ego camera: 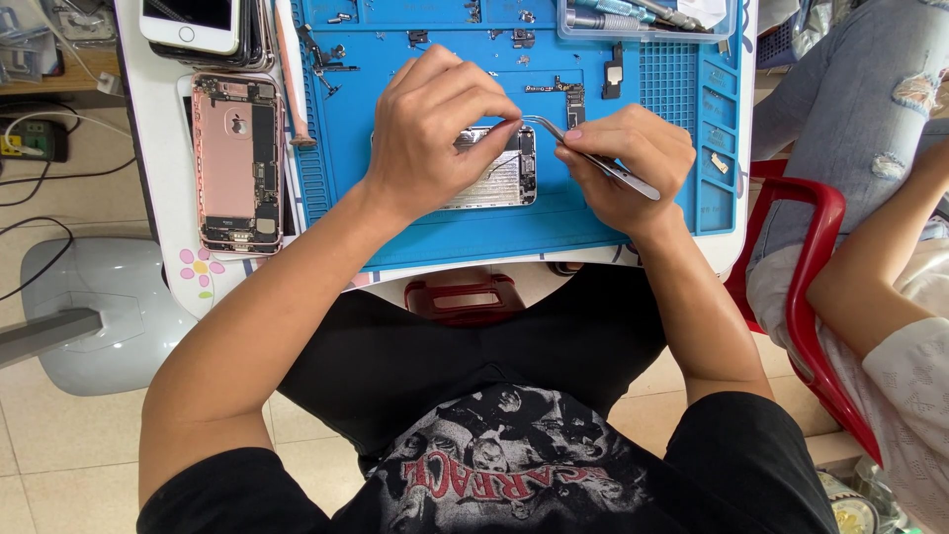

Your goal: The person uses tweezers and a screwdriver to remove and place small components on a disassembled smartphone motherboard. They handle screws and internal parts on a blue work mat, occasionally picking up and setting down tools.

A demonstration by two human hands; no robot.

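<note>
A clear rectangular plastic case [643,20] of tools sits at the far edge of the blue work mat [554,232], and a pink opened phone shell [237,163] lies left of it on the white table [158,148]. The left hand [435,124] curls narrowly over the silver opened phone [499,178] at the mat's centre, fingertips pressing its top edge. The right hand [628,158] pinches metal tweezers [593,158], tip touching that edge.

The one camera sat on my head and looked almost straight down, close over my lap. It took in my forearms and both hands, my left hand [435,124] and right hand [628,158], above the blue mat [554,232], with floor at both sides.
</note>
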